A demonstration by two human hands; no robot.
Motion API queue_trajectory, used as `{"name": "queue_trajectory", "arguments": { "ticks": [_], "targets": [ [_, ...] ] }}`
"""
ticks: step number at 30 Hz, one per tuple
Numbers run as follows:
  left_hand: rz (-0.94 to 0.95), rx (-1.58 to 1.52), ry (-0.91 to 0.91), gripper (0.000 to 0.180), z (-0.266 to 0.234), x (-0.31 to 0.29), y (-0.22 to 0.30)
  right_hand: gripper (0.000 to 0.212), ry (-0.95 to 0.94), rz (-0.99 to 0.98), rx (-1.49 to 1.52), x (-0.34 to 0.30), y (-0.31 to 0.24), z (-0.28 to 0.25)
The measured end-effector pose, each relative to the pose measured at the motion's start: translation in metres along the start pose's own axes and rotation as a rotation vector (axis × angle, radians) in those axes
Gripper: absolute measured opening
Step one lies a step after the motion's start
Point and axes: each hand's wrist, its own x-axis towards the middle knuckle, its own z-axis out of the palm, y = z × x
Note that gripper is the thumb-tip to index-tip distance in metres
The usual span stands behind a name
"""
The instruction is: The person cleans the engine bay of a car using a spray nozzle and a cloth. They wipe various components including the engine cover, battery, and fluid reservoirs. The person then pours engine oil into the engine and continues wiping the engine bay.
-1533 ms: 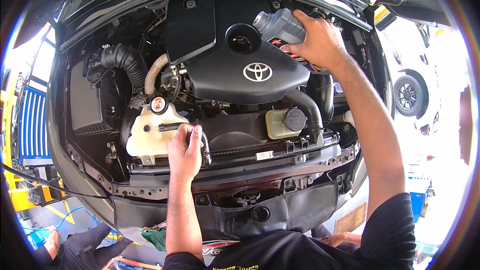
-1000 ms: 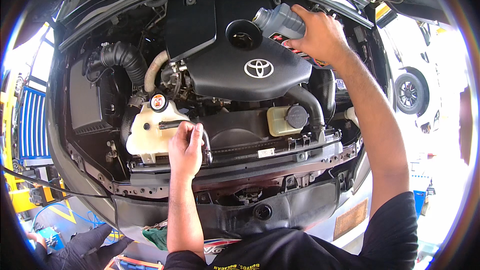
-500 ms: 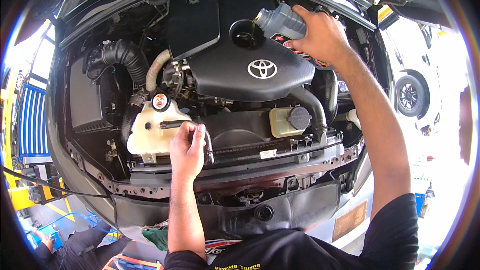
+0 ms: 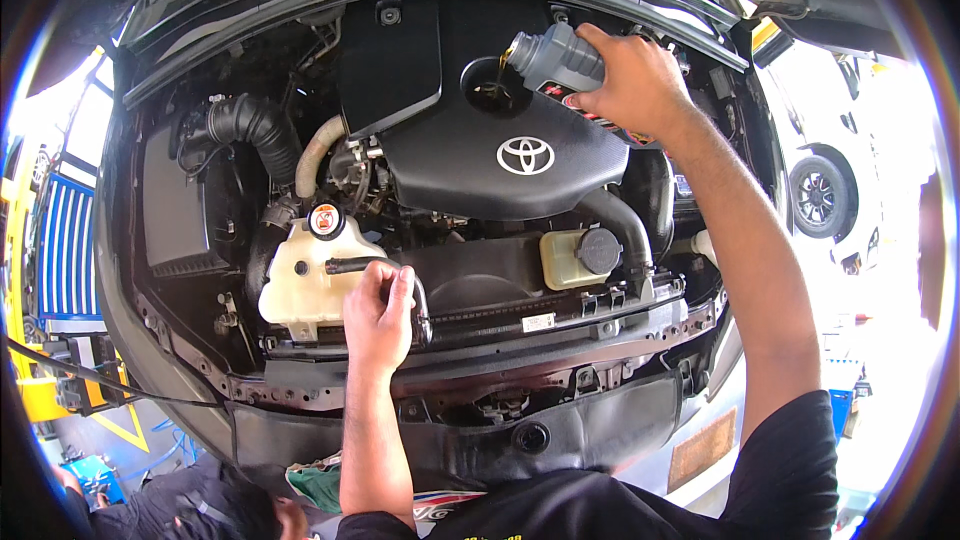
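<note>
My right hand [image 4: 640, 85] grips a grey oil bottle [image 4: 565, 55], tilted with its mouth to the left. A thin amber stream of oil [image 4: 502, 64] runs from the mouth into the round opening [image 4: 492, 92] in the black engine cover [image 4: 450, 175]. My left hand [image 4: 381, 315] is closed, thumb against curled fingers, beside the whitish plastic coolant tank [image 4: 305, 280]. What those fingers hold, if anything, is hidden. Just above them a black hose [image 4: 358, 264] leaves the tank, and I cannot tell whether they touch it.
A yellowish reservoir with a dark cap [image 4: 600, 252] stands right of the fan shroud. A black protective cover [image 4: 590, 430] drapes over the car's front. Another person [image 4: 200, 500] is low at the left, near a blue tray [image 4: 90, 480]. A corrugated intake hose [image 4: 250, 120] lies left.
The bottle has shifted slightly left and keeps pouring. My left hand stays closed by the tank. The other person at lower left has moved right, toward the car. The view has tilted slightly.
</note>
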Motion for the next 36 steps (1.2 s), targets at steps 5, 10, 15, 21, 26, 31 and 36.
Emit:
{"name": "queue_trajectory", "arguments": {
  "ticks": [5, 10, 15, 21, 26, 31, 36],
  "targets": [
    [0.013, -0.003, -0.007, 0.032, 0.0011, -0.0012, -0.0052, 0.076, -0.051, 0.003, 0.024, 0.0019, -0.0012, -0.0021],
    [0.037, 0.015, -0.013, 0.032, 0.0029, -0.0026, -0.0052, 0.073, -0.048, 0.002, 0.02, 0.0015, -0.0021, -0.0062],
    [0.092, 0.103, 0.0, 0.03, 0.0045, -0.0033, -0.0056, 0.074, -0.037, -0.01, 0.0, 0.0009, -0.0015, -0.0055],
    [0.089, 0.093, -0.006, 0.031, 0.0033, -0.0033, -0.0076, 0.073, 0.009, -0.028, 0.023, 0.002, 0.003, 0.0007],
    [0.108, 0.106, 0.005, 0.032, 0.0033, -0.0033, -0.0065, 0.07, 0.021, -0.047, 0.016, 0.0026, 0.0035, 0.0001],
    [0.114, 0.142, 0.013, 0.031, 0.0041, -0.0035, -0.0063, 0.074, -0.052, -0.022, -0.037, 0.0031, 0.002, -0.005],
    [0.092, 0.117, -0.002, 0.03, 0.0043, -0.004, -0.0067, 0.074, -0.065, -0.017, -0.053, 0.0027, 0.0022, -0.0065]
  ]
}}
